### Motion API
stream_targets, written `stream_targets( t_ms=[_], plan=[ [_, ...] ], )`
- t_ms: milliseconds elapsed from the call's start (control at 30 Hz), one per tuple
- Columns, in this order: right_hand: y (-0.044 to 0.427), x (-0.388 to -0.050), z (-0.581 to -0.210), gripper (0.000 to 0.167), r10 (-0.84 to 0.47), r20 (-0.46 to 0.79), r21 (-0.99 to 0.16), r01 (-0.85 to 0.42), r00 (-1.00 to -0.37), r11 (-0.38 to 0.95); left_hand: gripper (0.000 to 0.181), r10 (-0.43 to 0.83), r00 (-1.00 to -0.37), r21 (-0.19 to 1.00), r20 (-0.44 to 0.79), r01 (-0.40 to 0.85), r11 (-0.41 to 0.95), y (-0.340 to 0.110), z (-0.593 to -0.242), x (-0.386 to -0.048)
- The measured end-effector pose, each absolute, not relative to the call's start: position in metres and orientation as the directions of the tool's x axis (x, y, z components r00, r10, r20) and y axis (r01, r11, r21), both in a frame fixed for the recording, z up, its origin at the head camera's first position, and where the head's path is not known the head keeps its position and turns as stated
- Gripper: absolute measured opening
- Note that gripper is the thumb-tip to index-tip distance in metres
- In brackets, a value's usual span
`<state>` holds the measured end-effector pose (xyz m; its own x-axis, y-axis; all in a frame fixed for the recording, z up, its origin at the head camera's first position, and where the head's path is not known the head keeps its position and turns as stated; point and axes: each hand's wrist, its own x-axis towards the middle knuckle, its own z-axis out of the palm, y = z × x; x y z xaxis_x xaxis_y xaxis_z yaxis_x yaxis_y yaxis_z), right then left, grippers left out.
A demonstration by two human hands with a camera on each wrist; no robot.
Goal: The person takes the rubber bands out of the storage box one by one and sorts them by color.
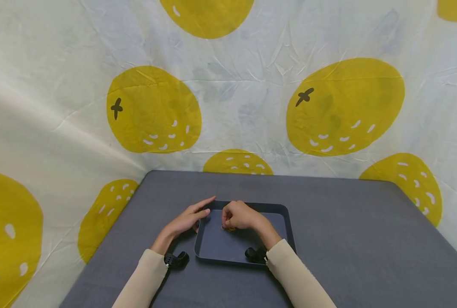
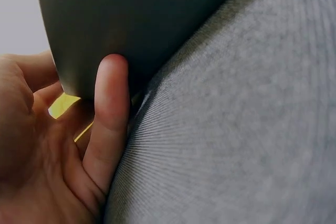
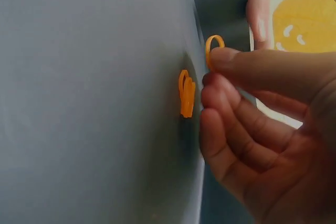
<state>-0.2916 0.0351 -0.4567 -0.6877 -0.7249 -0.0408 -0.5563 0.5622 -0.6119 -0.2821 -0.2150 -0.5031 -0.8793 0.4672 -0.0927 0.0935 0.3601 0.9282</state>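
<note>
In the head view, a dark gray tray (image 1: 222, 249) sits on the worktop (image 1: 367, 235), with the left grip (image 1: 185, 221) released, its fingers extended at the tray's left edge, and the right grip (image 1: 241, 215) above the tray's inside. The left wrist view shows one finger (image 2: 112, 90) straight along the tray's outer wall. In the right wrist view, the right grip pinches an orange band (image 3: 208, 53), just beside an orange bunch (image 3: 187, 99) lying on the tray's floor.
</note>
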Motion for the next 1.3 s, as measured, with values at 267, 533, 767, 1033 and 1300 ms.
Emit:
stream_targets(
  t_ms=[267,533,767,1033,1300],
  plan=[
    [0.036,-0.289,-0.447,0.015,-0.713,-0.033,-0.632,-0.538,-0.7,0.557,0.052,0.489,-0.867,0.951,-0.095,0.067,0.303,-0.217,-0.502,-0.283],
    [0.039,-0.289,-0.437,0.002,-0.692,-0.006,-0.656,-0.52,-0.722,0.548,0.052,0.469,-0.879,0.945,-0.084,0.079,0.316,-0.217,-0.503,-0.282],
    [0.043,-0.288,-0.436,0.007,-0.694,0.017,-0.64,-0.541,-0.72,0.546,0.053,0.464,-0.882,0.938,-0.077,0.094,0.333,-0.218,-0.505,-0.283],
    [0.052,-0.283,-0.426,0.009,-0.678,0.048,-0.67,-0.527,-0.734,0.523,0.051,0.464,-0.882,0.938,-0.081,0.091,0.335,-0.217,-0.506,-0.28],
    [0.078,-0.274,-0.407,0.007,-0.646,0.076,-0.659,-0.525,-0.759,0.539,0.05,0.484,-0.873,0.938,-0.061,0.116,0.327,-0.218,-0.505,-0.281]
  ],
)
